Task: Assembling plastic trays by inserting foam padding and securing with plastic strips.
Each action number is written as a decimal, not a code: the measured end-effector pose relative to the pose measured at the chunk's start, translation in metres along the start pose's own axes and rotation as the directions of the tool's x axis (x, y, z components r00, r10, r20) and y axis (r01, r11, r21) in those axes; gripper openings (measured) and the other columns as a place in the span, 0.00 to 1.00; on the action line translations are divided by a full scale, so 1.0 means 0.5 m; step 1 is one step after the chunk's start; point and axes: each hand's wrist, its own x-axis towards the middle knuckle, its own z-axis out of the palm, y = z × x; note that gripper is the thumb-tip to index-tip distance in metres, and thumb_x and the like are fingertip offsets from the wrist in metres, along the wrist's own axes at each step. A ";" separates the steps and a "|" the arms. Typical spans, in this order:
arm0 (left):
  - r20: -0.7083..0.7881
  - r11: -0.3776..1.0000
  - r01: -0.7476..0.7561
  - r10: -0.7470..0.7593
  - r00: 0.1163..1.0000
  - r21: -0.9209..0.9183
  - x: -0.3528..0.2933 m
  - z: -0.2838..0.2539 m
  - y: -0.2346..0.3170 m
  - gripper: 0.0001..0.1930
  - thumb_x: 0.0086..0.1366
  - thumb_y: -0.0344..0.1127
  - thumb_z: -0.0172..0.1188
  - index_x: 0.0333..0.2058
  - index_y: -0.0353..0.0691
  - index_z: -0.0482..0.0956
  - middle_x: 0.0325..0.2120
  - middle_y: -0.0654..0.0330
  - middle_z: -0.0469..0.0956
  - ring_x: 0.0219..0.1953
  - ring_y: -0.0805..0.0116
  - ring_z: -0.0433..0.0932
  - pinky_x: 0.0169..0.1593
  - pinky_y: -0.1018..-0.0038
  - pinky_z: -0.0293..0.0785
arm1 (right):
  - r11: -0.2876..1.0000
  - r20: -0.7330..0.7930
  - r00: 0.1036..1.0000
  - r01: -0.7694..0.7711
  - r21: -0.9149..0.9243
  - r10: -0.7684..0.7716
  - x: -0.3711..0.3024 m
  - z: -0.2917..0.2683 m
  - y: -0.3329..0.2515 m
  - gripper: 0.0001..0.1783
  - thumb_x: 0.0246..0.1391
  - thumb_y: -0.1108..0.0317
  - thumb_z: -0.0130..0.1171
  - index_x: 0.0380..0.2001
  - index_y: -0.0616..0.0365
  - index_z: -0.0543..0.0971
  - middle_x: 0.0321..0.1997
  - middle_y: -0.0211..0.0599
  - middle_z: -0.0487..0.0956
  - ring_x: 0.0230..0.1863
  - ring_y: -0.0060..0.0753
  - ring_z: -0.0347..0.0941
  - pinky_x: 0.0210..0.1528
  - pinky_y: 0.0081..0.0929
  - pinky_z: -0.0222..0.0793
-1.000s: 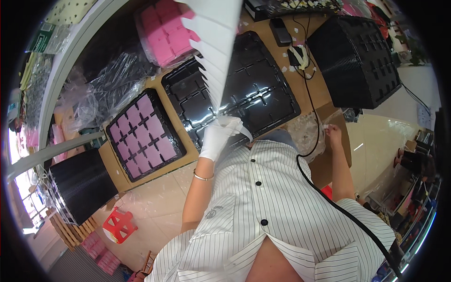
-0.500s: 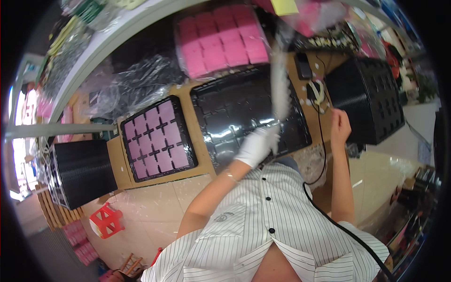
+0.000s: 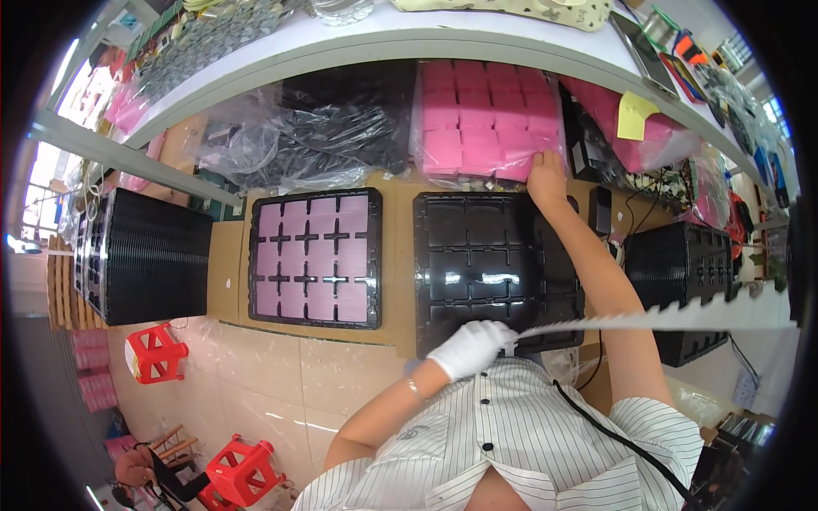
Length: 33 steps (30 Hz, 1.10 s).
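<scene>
My left hand point(image 3: 473, 347), in a white glove, is closed on the end of a long, whitish strip with a toothed edge point(image 3: 724, 315). The strip reaches out to the right, passing across my right forearm. Below that glove lies a black moulded tray point(image 3: 477, 247) with shallow compartments; I see nothing in them. My bare right hand point(image 3: 548, 175) is at the near right corner of a clear bag of pink foam blocks point(image 3: 486, 111). Its fingers are bent together against that corner; what they pinch, if anything, is hidden. Left of the tray sits another black tray with flat mauve pads point(image 3: 319, 243).
Tall stacks of black trays stand at the left point(image 3: 153, 255) and right point(image 3: 677, 255). Crumpled clear plastic point(image 3: 332, 140) lies behind the mauve pads. A white shelf point(image 3: 358, 43) overhangs the table's back. A black cable point(image 3: 596, 417) crosses my shirt. Red stools point(image 3: 158, 353) stand on the floor.
My right hand has moved from beside the right stack to the pink foam bag. The toothed strip has swung from pointing away to pointing right. The whole view has shifted.
</scene>
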 end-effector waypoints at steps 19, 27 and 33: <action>-0.024 0.983 0.183 -0.184 0.983 -0.005 -0.026 -0.019 -0.092 0.14 0.59 0.26 0.48 0.39 0.44 0.82 0.39 0.60 0.81 0.36 0.61 0.81 0.43 0.69 0.79 | 0.777 0.075 0.997 -0.044 0.628 -0.004 0.048 -0.011 0.030 0.23 0.46 0.68 0.67 0.45 0.57 0.70 0.40 0.38 0.77 0.39 0.42 0.74 0.44 0.35 0.72; -0.013 0.981 0.195 -0.195 0.981 0.005 -0.029 -0.011 -0.087 0.16 0.58 0.25 0.48 0.40 0.44 0.82 0.40 0.61 0.82 0.37 0.61 0.81 0.44 0.69 0.79 | 0.851 -0.105 0.896 0.443 0.283 -0.431 0.056 -0.030 0.016 0.17 0.43 0.65 0.66 0.38 0.57 0.78 0.40 0.37 0.75 0.48 0.40 0.70 0.51 0.34 0.70; -0.031 0.983 0.182 -0.183 0.983 -0.035 -0.027 -0.023 -0.078 0.16 0.58 0.25 0.48 0.40 0.44 0.83 0.41 0.61 0.82 0.38 0.61 0.81 0.44 0.68 0.79 | 0.843 0.061 0.878 0.433 0.319 -0.474 0.068 -0.011 0.039 0.17 0.41 0.64 0.67 0.36 0.58 0.78 0.44 0.38 0.74 0.50 0.44 0.70 0.55 0.37 0.68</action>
